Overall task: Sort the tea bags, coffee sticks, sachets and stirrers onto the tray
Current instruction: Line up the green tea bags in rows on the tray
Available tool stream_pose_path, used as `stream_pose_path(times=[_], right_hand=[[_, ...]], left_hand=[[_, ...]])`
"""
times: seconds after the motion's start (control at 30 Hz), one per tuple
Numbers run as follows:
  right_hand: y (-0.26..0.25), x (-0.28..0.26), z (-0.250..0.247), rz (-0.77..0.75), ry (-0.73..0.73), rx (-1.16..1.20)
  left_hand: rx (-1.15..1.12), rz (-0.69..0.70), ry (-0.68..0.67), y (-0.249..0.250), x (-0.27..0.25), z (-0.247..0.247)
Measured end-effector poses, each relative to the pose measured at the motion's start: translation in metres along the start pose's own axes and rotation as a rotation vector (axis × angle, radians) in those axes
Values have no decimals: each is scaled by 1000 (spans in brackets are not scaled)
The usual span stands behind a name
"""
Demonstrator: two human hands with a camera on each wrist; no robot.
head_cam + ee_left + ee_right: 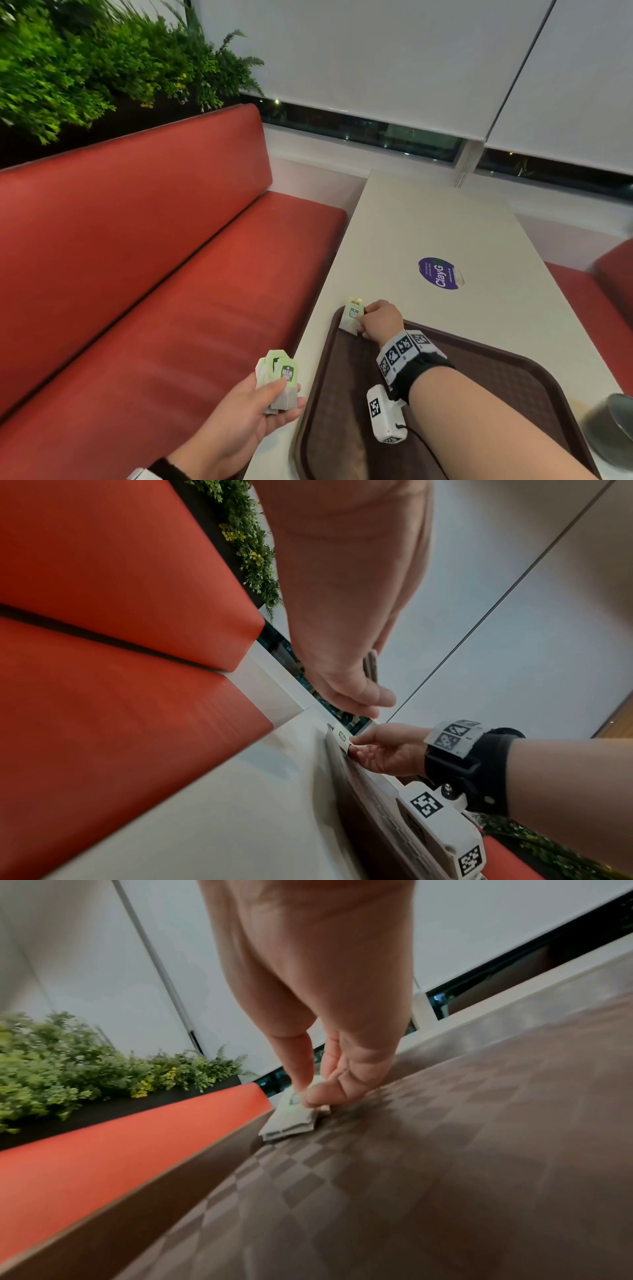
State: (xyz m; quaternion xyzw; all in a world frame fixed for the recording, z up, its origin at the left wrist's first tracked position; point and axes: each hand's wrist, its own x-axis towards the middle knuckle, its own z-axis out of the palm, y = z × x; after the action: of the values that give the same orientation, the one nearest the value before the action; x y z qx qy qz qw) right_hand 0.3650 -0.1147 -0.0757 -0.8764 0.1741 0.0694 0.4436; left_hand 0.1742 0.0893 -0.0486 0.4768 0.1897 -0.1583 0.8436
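Note:
A brown tray lies on the pale table. My right hand pinches a tea bag with a green tag at the tray's far left corner, where the bag touches the tray floor. The right wrist view shows thumb and fingers pressing on that tea bag. My left hand hovers left of the tray, over the table's edge, holding a small bunch of green-tagged tea bags between thumb and fingers. In the left wrist view the right hand and its tea bag appear beyond my left fingers.
A red bench seat runs along the table's left side, with plants behind it. A purple round sticker marks the table beyond the tray. A dark round object sits at the right edge. A wrist camera hangs over the tray.

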Motion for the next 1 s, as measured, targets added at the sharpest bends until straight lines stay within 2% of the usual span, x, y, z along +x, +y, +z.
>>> stream_pose_path(times=[0.07, 0.13, 0.2, 0.27, 0.33, 0.47, 0.63, 0.77, 0.87, 1.0], right_hand=[[0, -6, -4, -79, 38, 16], [-5, -29, -13, -160, -20, 105], [-12, -62, -19, -259, -215, 154], [-17, -95, -23, -358, -458, 61], [-15, -119, -24, -410, -557, -19], [-8, -139, -25, -365, -546, 155], [-5, -138, -27, -300, -516, 264], [-4, -108, -32, -234, -370, 342], [0, -74, -31, -182, -240, 287], [3, -41, -21, -106, -172, 132]], left_hand=[[4, 7, -17, 2, 0, 3], [-1, 10, -31, 3, -1, 7], [-4, 10, -43, 4, -1, 12], [3, 7, -48, 4, -1, 18], [23, 10, -51, 3, 0, 24], [70, 54, -44, 0, 1, 34], [50, 58, -40, 0, 1, 42], [7, 6, 15, 4, 1, 36], [4, -18, 19, 3, -1, 29], [28, -45, 30, 0, -2, 23]])
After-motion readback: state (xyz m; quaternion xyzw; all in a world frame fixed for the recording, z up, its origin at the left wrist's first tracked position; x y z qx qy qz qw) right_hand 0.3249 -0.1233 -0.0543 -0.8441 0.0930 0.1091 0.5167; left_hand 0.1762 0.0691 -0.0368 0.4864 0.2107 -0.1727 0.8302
